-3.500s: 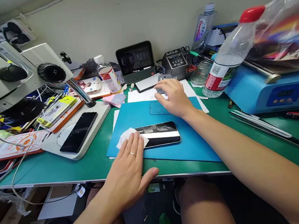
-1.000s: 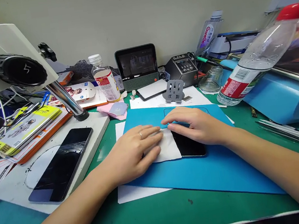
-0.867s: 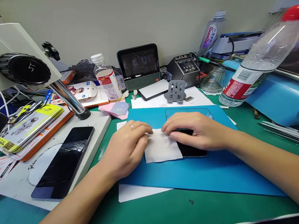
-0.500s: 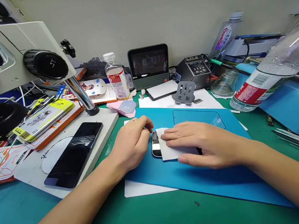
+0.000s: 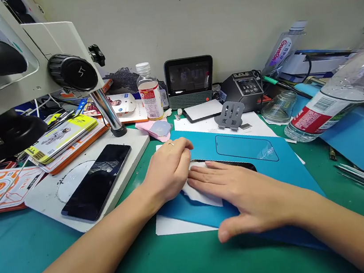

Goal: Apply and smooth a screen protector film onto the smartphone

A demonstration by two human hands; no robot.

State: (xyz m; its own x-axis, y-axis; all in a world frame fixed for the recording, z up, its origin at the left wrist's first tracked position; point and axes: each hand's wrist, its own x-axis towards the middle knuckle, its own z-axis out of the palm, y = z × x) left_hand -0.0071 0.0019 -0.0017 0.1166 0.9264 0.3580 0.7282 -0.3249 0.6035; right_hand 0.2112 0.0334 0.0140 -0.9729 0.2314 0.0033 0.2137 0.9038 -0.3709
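Note:
A phone (image 5: pixel 244 163) lies on the blue mat (image 5: pixel 189 138), mostly covered by my right hand and a white cloth (image 5: pixel 200 193). With fingers stretched out flat, my right hand (image 5: pixel 239 189) presses the cloth over the phone's left part, its thumb apart on the near side. My left hand (image 5: pixel 169 167) is closed at the phone's left end, touching or very near its edge. What those curled fingers hold, if anything, is hidden. Behind the phone, a phone outline (image 5: pixel 246 148) is printed on the mat.
A dark phone (image 5: pixel 97 181) rests on the white microscope base (image 5: pixel 138 144) at left. Behind the mat are a labelled bottle (image 5: pixel 150 96), a small screen (image 5: pixel 189 76) and a grey stand (image 5: pixel 230 115). A large bottle (image 5: pixel 319 111) leans at right.
My right hand has slid with the cloth toward the phone's left end and nearer side, uncovering its far right edge. Its thumb has spread farther out. The whole view has shifted slightly.

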